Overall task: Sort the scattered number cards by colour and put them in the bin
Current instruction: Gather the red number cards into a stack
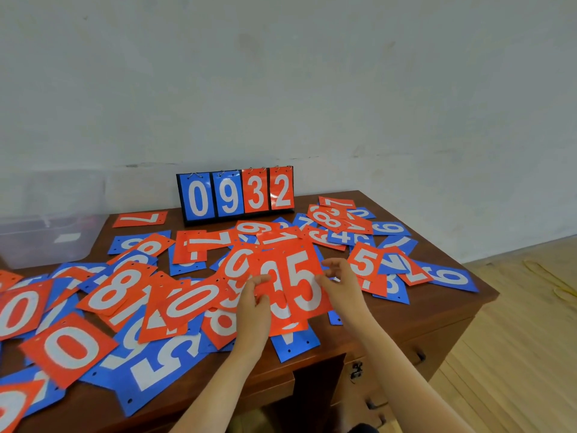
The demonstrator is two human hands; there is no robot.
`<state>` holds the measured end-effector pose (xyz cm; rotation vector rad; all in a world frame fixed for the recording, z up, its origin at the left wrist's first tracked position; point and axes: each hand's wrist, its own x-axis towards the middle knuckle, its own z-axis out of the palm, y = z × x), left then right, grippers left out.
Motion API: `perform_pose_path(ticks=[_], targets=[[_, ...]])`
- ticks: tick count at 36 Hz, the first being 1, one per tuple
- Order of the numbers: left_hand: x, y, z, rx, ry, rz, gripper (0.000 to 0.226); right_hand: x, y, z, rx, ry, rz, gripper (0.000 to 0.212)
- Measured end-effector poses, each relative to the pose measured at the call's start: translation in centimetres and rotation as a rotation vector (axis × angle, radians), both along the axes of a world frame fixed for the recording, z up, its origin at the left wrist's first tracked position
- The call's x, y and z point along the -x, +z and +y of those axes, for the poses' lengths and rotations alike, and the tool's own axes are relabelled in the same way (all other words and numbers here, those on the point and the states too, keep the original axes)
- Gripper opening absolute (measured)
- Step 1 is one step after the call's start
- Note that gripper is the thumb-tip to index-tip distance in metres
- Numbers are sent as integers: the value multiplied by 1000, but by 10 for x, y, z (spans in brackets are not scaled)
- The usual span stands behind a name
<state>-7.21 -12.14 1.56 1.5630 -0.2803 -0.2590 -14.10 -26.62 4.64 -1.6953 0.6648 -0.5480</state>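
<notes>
- Holding a stack of red cards (282,317) between both hands, above the near middle of the table (406,320).
- My left hand (254,303) grips the left edge of the stack, with the thumb curled over the front and the fingers behind.
- My right hand (342,284) pinches the right edge of the top card, a red 5 card (301,285). The thumb lies on its face and the other fingers are loosely curled above it.
- The red 5 card stands nearly upright, facing me. It sits a little to the right of the cards behind it, so another white digit shows at its left.
- Loose red and blue number cards (187,276) cover most of the table, overlapping at all angles, to the left, right and far side of my hands.
- A blue 5 card (159,360) and a red 0 card (67,348) lie near me on the left. A blue 9 card (449,276) lies at the right edge of the table.
- The bin (46,232) is a clear plastic tub at the far left, well apart from both hands. I cannot tell what is in it.
- A flip scoreboard (237,195) stands at the far edge against the wall, showing blue 0 and 9, then red 3 and 2.
</notes>
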Motion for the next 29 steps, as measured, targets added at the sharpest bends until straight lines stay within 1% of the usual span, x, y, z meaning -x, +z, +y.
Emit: perform_pose_path(ticks=[5,9,11,13,16,21,24,29], targets=[[1,5,-14,22,6,-40,23,-10,-11,-1,156,1,50,24],[-8,4,-25,-3,-2,-56,30,-23,-15,-5,264,27,94,21],[-15,2,-30,-21,3,-77,30,-33,-17,-11,338,44,120,26],[-23,2,-35,-51,16,-94,28,-48,-21,-21,437,77,166,35],[-39,-1,-43,-63,33,-70,28,-72,-25,-49,559,120,297,48],[-69,-1,-55,-111,70,-61,31,-109,-24,-107,729,113,569,58],[-86,1,-66,-133,77,-59,33,-129,-25,-132,809,145,727,65],[-111,-2,-79,-137,31,-55,35,-163,-31,-150,848,221,824,71]])
